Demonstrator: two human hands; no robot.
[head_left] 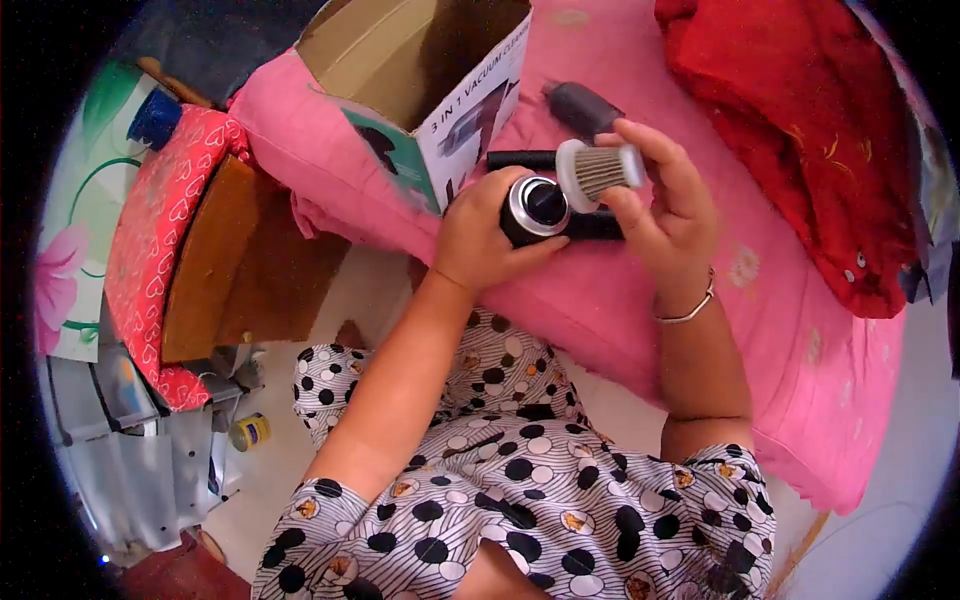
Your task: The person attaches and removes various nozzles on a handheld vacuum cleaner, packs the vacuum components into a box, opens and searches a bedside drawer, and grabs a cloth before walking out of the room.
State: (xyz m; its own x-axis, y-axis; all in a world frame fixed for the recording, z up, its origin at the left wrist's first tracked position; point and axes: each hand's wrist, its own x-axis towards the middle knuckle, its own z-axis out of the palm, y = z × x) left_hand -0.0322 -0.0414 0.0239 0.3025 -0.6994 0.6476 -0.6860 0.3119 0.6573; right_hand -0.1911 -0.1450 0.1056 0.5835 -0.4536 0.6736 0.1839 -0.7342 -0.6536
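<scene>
My left hand (pixel 480 230) is wrapped round a black handheld vacuum cleaner body (pixel 519 241), whose silver-rimmed round end faces up toward me. In my right hand (pixel 668 205) is a pleated vacuum filter (pixel 600 172) with a pale round flange, gripped at its end between thumb and fingers. The filter is just to the right of the vacuum body's round end; whether they touch I cannot tell. Behind the filter lies a dark cylindrical part (pixel 582 108) on the pink bedding. A black tube (pixel 520 159) shows behind the vacuum body.
An open cardboard box (pixel 470 120) printed "3 IN 1 VACUUM CLEANER" stands on the pink bedding (pixel 790 400). Red cloth (pixel 790 150) lies at the right. To the left are a wooden piece of furniture (pixel 215 270) with heart-patterned cloth and a yellow jar (pixel 250 432) on the floor.
</scene>
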